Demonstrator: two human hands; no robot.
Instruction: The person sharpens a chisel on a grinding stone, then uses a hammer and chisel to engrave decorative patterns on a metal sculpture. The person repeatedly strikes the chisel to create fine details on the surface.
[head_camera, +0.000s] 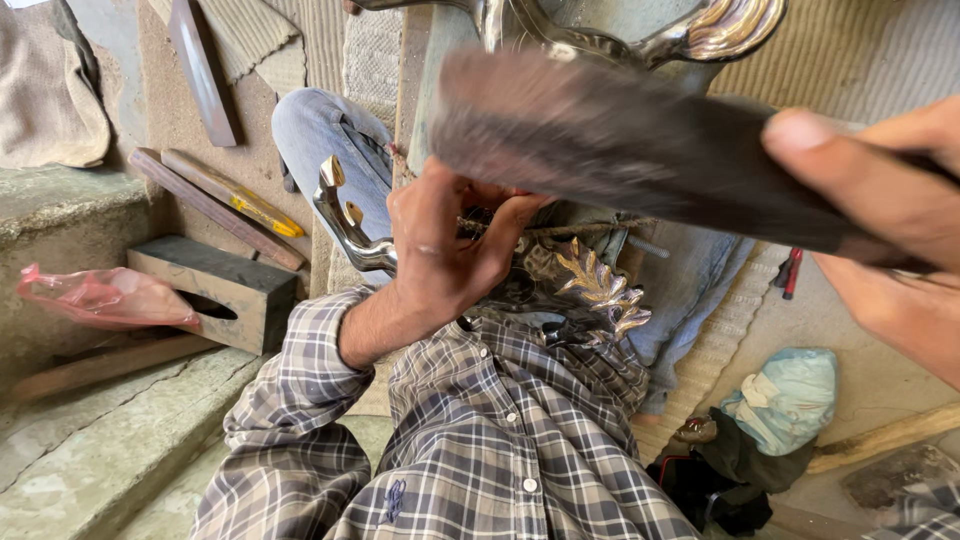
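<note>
My left hand (450, 245) grips a shiny ornate metal casting (590, 285) with leaf-shaped ends and curved silver arms, held against my lap over my blue jeans. My right hand (885, 225) is raised close to the camera and holds a long dark flat metal file (620, 140), blurred, that stretches leftward above the casting. A second curved polished metal piece (690, 35) shows at the top, partly behind the file. My plaid shirt fills the bottom centre.
A hollow grey metal block (215, 290) and a pink plastic bag (100, 297) lie on stone steps at left, beside long flat bars (225, 195). At right, red-handled pliers (789, 272), a pale blue bag (790, 395) and dark cloth sit on the floor.
</note>
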